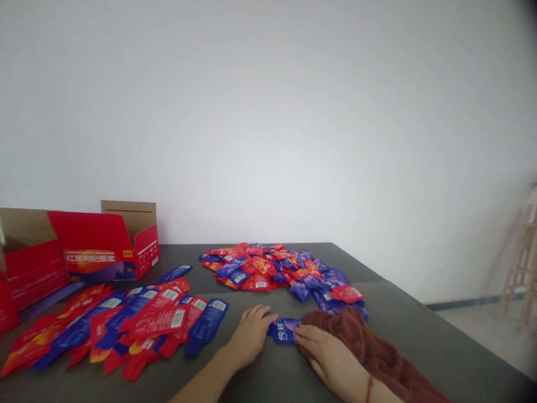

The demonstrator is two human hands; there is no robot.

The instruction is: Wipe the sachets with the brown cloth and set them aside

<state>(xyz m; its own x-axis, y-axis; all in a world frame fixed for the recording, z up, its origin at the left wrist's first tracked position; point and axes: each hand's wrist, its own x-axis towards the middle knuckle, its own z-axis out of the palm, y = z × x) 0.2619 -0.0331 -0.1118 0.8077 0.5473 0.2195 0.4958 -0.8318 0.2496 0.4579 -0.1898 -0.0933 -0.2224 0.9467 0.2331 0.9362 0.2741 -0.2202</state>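
Note:
A blue sachet [286,331] with white characters lies flat on the dark table in front of me, between my two hands. My left hand [251,334] grips its narrow left end with the fingertips. At the sachet's right end, my right hand [322,350] presses with its fingers close together and holds a brown cloth [356,338]. The cloth bunches up behind that hand and trails along the forearm to the right. Part of the sachet is hidden under the right fingers.
A heap of red and blue sachets [260,266] lies at the table's back. Another spread of sachets [146,322] covers the left side. Open red cartons [100,263] stand at the far left. Beyond the table's right edge, a wooden ladder-like stand [520,268] leans near the white wall.

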